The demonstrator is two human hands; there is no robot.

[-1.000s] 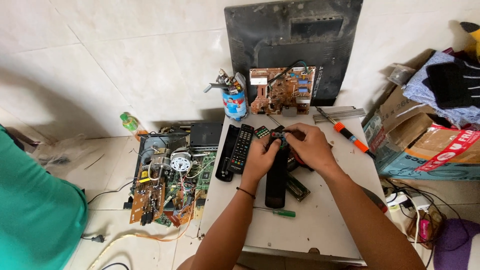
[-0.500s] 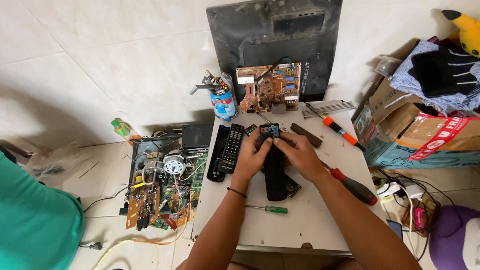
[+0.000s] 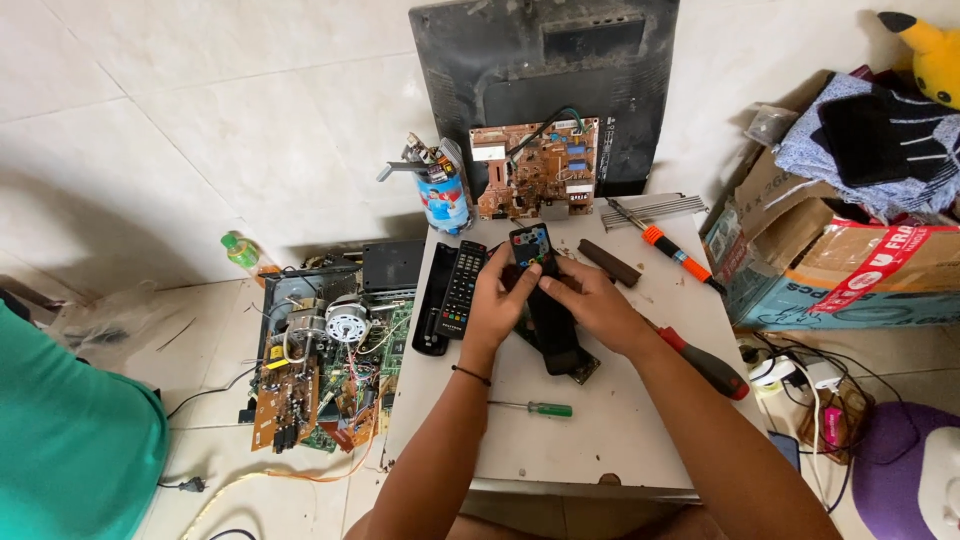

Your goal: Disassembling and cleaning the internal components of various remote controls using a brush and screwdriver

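Flat screen (image 3: 545, 85): dark, back panel outward, leaning upright against the tiled wall at the far edge of the worktop.

Worktop (image 3: 600, 430): small pale square surface, scuffed, standing on a light tiled floor (image 3: 190, 150).

Cardboard box (image 3: 850, 260): to the right of the worktop, with folded clothes piled on top.

Opened device (image 3: 325, 350): on the floor to the left, its circuit boards and wiring exposed.

Circuit board (image 3: 538, 168): brown, propped against the screen.

Left hand (image 3: 497, 300): forearm reaching in from the lower edge, a thin band at the wrist; fingers closed around the left side of the black remote.

Right hand (image 3: 590, 300): forearm coming in from the lower right; fingers curled over the right side of the same remote, thumb on top.

Black remote (image 3: 540, 300): long, held between both hands over the middle of the worktop, its far end with coloured buttons pointing toward the screen.

Second remote (image 3: 462, 290): lying just to the left of the left hand, beside a black cover.

Red-handled screwdriver (image 3: 705, 362): lying to the right of the right forearm.

Orange-handled screwdriver (image 3: 668, 248): near the far right corner.

Green-handled screwdriver (image 3: 535, 407): lying between the forearms.
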